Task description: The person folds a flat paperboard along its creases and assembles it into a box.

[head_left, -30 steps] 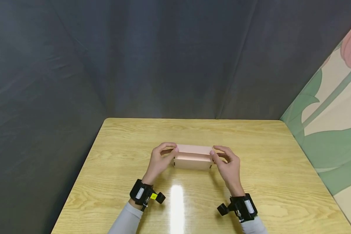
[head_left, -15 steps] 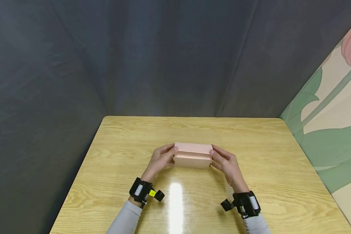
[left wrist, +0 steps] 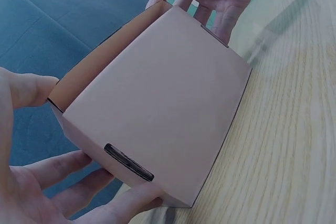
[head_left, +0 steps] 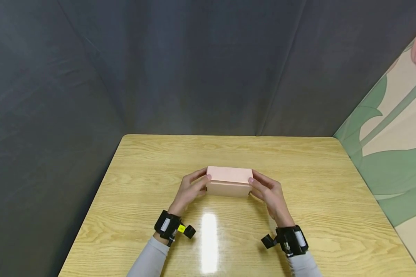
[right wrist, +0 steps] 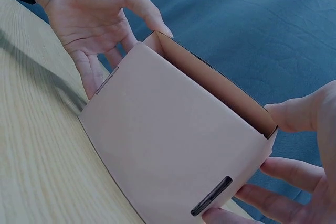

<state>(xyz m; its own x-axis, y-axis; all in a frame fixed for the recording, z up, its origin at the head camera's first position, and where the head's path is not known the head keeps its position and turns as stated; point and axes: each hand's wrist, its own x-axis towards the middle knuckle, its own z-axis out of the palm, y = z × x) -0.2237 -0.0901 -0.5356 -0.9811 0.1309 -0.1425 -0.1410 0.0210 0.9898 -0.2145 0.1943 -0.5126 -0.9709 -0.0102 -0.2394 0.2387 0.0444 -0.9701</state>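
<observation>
A small pink cardboard box sits near the middle of the table, its lid tilted slightly up at the front. Through the gap below the lid, the wrist views show a brown inner face. My left hand holds the box's left end, thumb on the lid's front corner and fingers along the side. At the opposite end, my right hand grips in the same way, its thumb at the lid's right corner. Dark slots show near the lower corners of the box's front.
The wooden table stretches out around the box, with a bright reflection in front of it. A dark curtain hangs behind and to the left. On the right is a flower-patterned cloth.
The lid has come down toward the box front, narrowing the gap. Both hands' fingers, arched over the lid's ends a second ago, now lie along the box's sides.
</observation>
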